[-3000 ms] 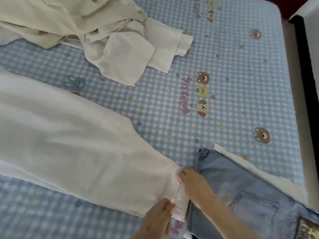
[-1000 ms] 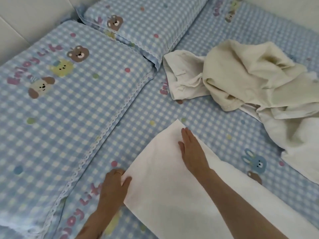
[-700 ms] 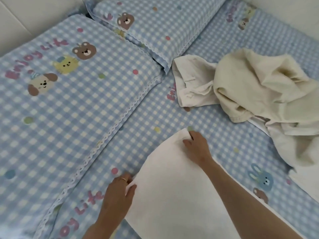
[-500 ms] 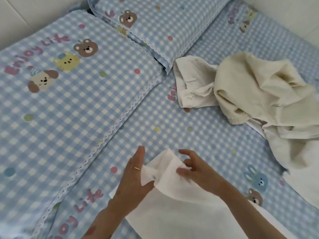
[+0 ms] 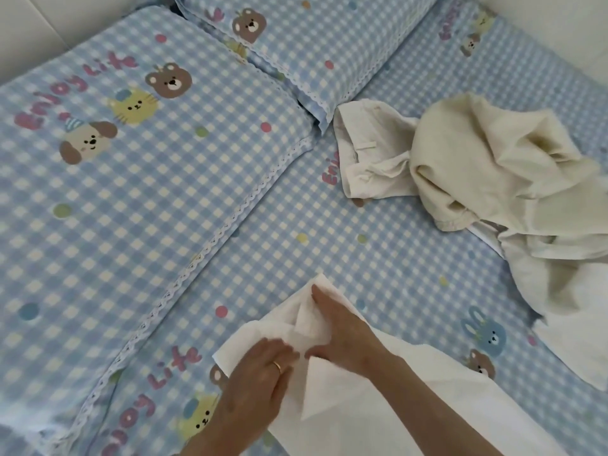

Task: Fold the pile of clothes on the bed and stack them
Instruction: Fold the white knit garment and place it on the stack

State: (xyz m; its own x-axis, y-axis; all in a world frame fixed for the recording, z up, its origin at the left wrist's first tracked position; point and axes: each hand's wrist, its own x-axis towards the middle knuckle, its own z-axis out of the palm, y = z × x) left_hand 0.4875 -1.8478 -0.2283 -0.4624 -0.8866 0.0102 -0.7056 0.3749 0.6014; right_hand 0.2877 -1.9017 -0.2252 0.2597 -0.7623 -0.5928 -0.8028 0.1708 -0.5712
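A white garment (image 5: pixel 378 416) lies flat on the blue checked bed sheet (image 5: pixel 329 218), running from the bottom right to a narrow end at the bottom centre. That end is rumpled and partly doubled over. My right hand (image 5: pixel 342 334) rests flat on the end, fingers straight and pointing up-left. My left hand (image 5: pixel 260 376), with a ring on it, lies on the cloth's left edge; its fingers are blurred and look straight. A loose pile of cream clothes (image 5: pixel 487 172) sits at the upper right.
A large checked pillow (image 5: pixel 131 179) with animal prints fills the left side, and a second pillow (image 5: pixel 316 41) lies at the top. Another white cloth (image 5: pixel 579 337) hangs off the pile at the right edge. A pale wall (image 5: pixel 49 24) borders the bed at the top.
Three seconds ago my hands were at the garment's waistband beside folded jeans. At the other end, both hands lifted it in a pinch; now it is back on the garment under them.
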